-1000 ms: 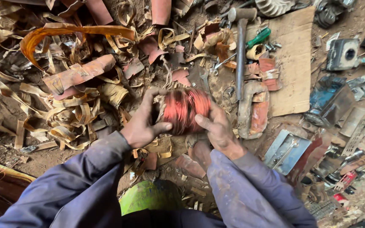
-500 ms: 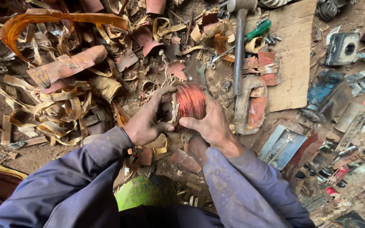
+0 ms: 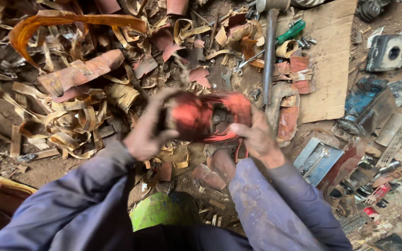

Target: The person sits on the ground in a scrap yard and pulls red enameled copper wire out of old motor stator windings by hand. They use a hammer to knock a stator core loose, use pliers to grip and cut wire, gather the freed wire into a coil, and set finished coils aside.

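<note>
Dirt ground (image 3: 43, 169) is littered with scrap: curled tan strips (image 3: 77, 123) are piled at the left. At the middle, a bundle of red copper wire (image 3: 205, 116) is held above the ground between both hands. The left hand (image 3: 147, 132) is clamped around its left end, and the right hand (image 3: 257, 135) is closed on its right side. A long metal bar (image 3: 269, 51) and a cardboard sheet (image 3: 331, 60) are seen further right.

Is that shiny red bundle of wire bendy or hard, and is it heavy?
The red wire bundle is probably bendy: it's many thin strands. Likely heavy for its size, since the left hand and right hand both hold it. Loose strands might snag.
</note>
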